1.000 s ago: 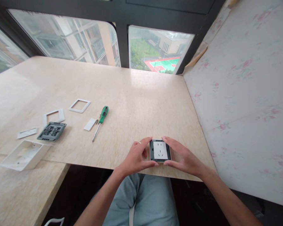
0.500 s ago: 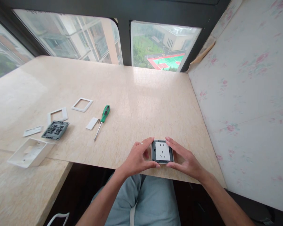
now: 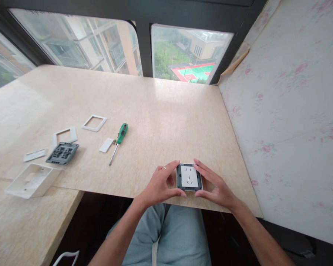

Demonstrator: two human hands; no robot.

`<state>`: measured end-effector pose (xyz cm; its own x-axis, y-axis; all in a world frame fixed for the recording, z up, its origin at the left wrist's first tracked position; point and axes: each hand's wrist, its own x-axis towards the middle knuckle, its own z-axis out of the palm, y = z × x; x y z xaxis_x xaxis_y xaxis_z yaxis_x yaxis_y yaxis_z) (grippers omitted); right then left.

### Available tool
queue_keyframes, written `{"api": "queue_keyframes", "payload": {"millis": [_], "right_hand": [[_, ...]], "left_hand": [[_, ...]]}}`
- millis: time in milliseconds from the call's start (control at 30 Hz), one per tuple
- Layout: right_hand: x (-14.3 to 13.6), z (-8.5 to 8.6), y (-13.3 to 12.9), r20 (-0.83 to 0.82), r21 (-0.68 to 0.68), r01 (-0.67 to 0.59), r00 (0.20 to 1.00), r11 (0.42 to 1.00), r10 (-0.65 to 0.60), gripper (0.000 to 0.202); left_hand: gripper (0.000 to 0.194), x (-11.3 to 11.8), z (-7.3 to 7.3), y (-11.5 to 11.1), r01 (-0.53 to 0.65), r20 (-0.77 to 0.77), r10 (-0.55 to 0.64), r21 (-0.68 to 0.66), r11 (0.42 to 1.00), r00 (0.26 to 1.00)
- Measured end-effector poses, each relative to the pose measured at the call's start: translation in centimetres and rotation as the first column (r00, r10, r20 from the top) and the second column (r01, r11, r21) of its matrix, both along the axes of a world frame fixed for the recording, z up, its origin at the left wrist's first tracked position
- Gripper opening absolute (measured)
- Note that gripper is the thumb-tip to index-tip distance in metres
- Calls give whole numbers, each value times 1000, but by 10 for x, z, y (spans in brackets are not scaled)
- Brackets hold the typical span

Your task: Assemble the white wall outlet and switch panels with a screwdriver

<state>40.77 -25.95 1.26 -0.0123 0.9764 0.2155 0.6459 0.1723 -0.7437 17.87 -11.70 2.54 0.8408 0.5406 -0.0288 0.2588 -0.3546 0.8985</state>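
A wall socket (image 3: pixel 189 176) with a white slotted face and dark grey surround sits near the front edge of the counter. My left hand (image 3: pixel 162 183) grips its left side, forefinger at the far corner and thumb at the near one. On the opposite side my right hand (image 3: pixel 215 183) holds it the same way, thumb near and fingers at the far right corner. White edging shows around the grey part; what lies beneath is hidden.
Left of centre lie a green-handled screwdriver (image 3: pixel 119 142), a small white plate (image 3: pixel 106 145) and screws (image 3: pixel 114 142). Further left are white frames (image 3: pixel 94 123), a grey socket back (image 3: pixel 63 153), a white strip (image 3: pixel 35 155) and a white box (image 3: pixel 30 181). A papered wall (image 3: pixel 288 122) bounds the right.
The whole view has shifted slightly, with everything a little further left. Both hands keep the same hold on the socket.
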Motion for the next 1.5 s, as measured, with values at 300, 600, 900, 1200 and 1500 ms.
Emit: {"api": "queue_keyframes", "payload": {"millis": [300, 600, 900, 1200, 1500], "right_hand": [[0, 2, 0, -9, 0, -14, 1000, 1000, 14, 95], [1, 1, -1, -18, 11, -13, 1000, 1000, 14, 92], [0, 5, -1, -18, -5, -15, 1000, 1000, 14, 85], [1, 5, -2, -36, -17, -13, 999, 1000, 12, 83], [1, 6, -2, -17, -27, -14, 1000, 1000, 14, 83]], "left_hand": [[101, 0, -4, 1, 21, 13, -21, 17, 1000, 1000], [98, -4, -3, 4, 62, 31, -62, 2, 998, 998], [92, -4, -2, 3, 42, 25, -42, -9, 999, 999], [90, -3, -2, 2, 31, 15, -31, -10, 999, 999], [92, -2, 0, 1, 30, 13, -30, -4, 1000, 999]]}}
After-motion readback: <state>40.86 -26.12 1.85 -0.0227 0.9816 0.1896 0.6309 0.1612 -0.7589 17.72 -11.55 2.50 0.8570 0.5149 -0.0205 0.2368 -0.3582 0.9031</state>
